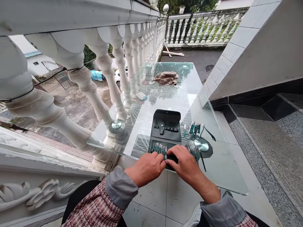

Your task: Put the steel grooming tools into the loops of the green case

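A black manicure case (166,121) lies unfolded on the glass table, with a row of slim green-handled tools (160,147) in its near half. My left hand (150,167) is at the case's near edge, fingers curled in; whatever they hold is hidden. Over the right part of the near half, my right hand (183,160) bends its thumb and fingers together, and their tips' grip cannot be made out. Right of the case lie small scissors (185,130), nail clippers (194,127), cuticle nippers (208,131) and a few slim tools (202,160), partly covered by my right hand.
The glass table (227,167) rests on round metal-capped supports (117,126). A crumpled brown cloth (165,78) and a small printed packet (141,96) lie farther back. A white balustrade (101,69) runs along the left; stone steps (265,142) rise on the right.
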Tool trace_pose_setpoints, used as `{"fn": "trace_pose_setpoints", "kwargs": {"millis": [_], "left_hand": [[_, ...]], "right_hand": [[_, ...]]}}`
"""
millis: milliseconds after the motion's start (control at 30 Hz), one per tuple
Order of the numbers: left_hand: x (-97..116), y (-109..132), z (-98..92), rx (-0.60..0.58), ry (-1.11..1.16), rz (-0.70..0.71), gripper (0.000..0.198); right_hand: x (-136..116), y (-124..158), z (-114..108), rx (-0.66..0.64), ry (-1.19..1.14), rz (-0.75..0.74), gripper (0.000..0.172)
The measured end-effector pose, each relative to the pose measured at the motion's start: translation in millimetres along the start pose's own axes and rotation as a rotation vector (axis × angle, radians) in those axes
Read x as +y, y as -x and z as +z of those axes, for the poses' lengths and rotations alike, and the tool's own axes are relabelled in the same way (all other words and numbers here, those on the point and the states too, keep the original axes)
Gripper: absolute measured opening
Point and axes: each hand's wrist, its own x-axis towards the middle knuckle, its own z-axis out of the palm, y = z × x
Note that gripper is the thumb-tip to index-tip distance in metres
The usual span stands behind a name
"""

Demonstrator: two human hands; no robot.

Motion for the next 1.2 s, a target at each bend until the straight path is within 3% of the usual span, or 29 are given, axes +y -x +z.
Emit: {"fn": "trace_pose_setpoints", "kwargs": {"millis": [100,300,500,800,1200], "left_hand": [[1.5,0.2,-0.7,-0.013,-0.022,0.017,0.015],[2.9,0.7,1.8,0.027,-0.059,0.062,0.011],[3.7,-4.5,5.1,0.066,-0.061,0.035,0.009],[5.5,-6.0,6.1,0.052,-0.066,0.016,0.010],[5.2,-3.7,8.3,0.127,-0.109,0.040,0.010]], "right_hand": [[2.1,0.1,4.4,0.063,-0.010,0.009,0.003],[6.1,-9.6,9.3,0.133,-0.067,0.156,0.014],[3.8,-34.8,6.4,-0.003,-0.175,0.346,0.015],[-0.3,-51.2,6.5,-0.136,-0.204,0.478,0.013],[18.4,-61.4,9.1,0.036,-0.172,0.566,0.014]]}}
